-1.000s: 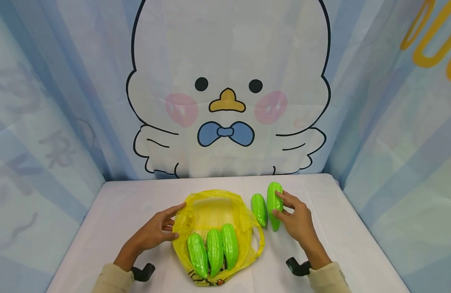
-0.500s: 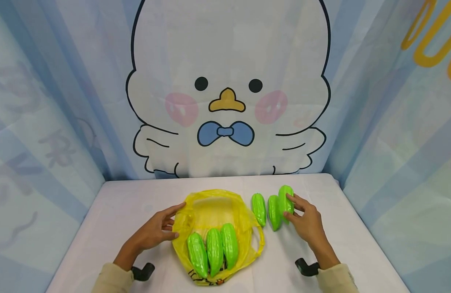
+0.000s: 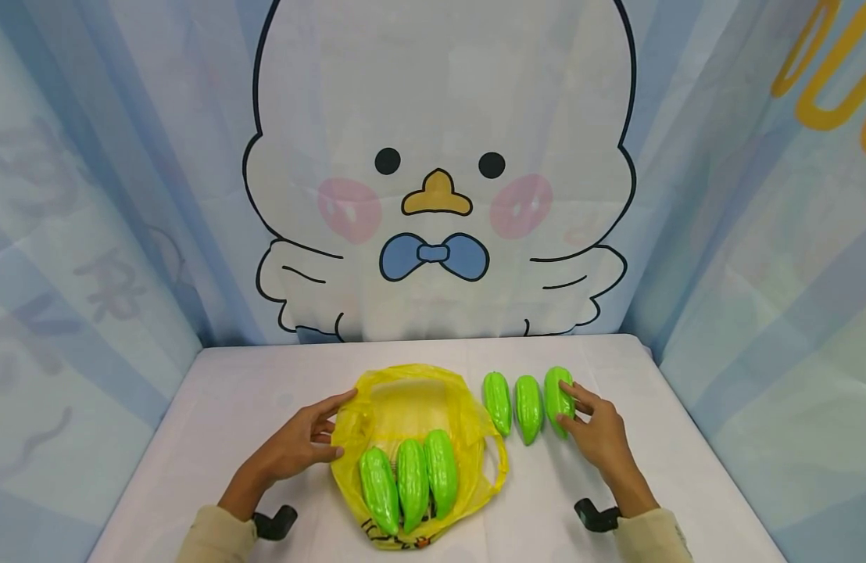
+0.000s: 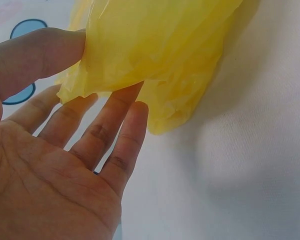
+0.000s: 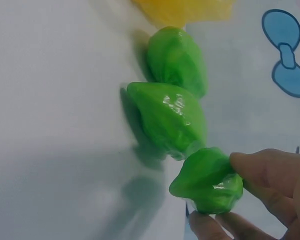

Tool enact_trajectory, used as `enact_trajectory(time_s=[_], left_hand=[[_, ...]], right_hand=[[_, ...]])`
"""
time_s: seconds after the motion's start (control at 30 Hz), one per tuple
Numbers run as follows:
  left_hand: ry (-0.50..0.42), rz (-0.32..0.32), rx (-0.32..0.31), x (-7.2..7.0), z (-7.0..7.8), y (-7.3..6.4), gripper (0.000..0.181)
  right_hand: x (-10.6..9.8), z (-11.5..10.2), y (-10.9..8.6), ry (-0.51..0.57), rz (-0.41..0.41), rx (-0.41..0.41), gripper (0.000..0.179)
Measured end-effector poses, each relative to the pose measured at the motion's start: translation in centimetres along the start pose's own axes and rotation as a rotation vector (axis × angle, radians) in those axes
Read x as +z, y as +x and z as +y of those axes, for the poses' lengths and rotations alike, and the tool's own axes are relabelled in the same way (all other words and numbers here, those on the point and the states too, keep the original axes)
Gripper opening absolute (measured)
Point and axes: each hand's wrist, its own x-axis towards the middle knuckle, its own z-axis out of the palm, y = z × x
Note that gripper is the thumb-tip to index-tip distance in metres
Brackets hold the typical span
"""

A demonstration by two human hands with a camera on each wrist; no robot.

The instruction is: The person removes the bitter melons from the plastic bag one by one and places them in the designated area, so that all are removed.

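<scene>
A yellow plastic bag [image 3: 405,407] lies with its mouth spread toward the back. Three glossy green bitter melons rest side by side in it, the middle one [image 3: 413,485] among them. My left hand [image 3: 299,438] holds the bag's left edge; in the left wrist view the film [image 4: 155,45] runs between thumb and fingers. My right hand [image 3: 602,430] pinches another bitter melon [image 3: 557,399] by its right side, thumb nearer me. To its left stand two more in a row, one bitter melon [image 3: 528,408] in the middle and one [image 3: 497,400] beside the bag.
A white cloth covers the table [image 3: 686,485], whose back edge meets a printed curtain [image 3: 433,305] with a cartoon bird. Curtains [image 3: 88,313] also hang at both sides. The bag's handle loop [image 3: 495,469] reaches toward the row of bitter melons.
My right hand has let go of the middle bitter melon of the row, moved right with the third, and lowered it toward the table beside the others. My left hand and the bag have stayed put.
</scene>
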Motion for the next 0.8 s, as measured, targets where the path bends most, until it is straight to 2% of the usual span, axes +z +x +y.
enact_trajectory(time_s=[0.2, 0.8], left_hand=[[0.013, 0.008, -0.01, 0.0, 0.0, 0.1, 0.092], [0.018, 0.002, -0.004, 0.0, -0.1, 0.2, 0.092]], right_hand=[[0.2, 0.8, 0.5, 0.006, -0.026, 0.037, 0.07], [0.5, 2.1, 1.1, -0.005, -0.032, 0.047, 0.067]])
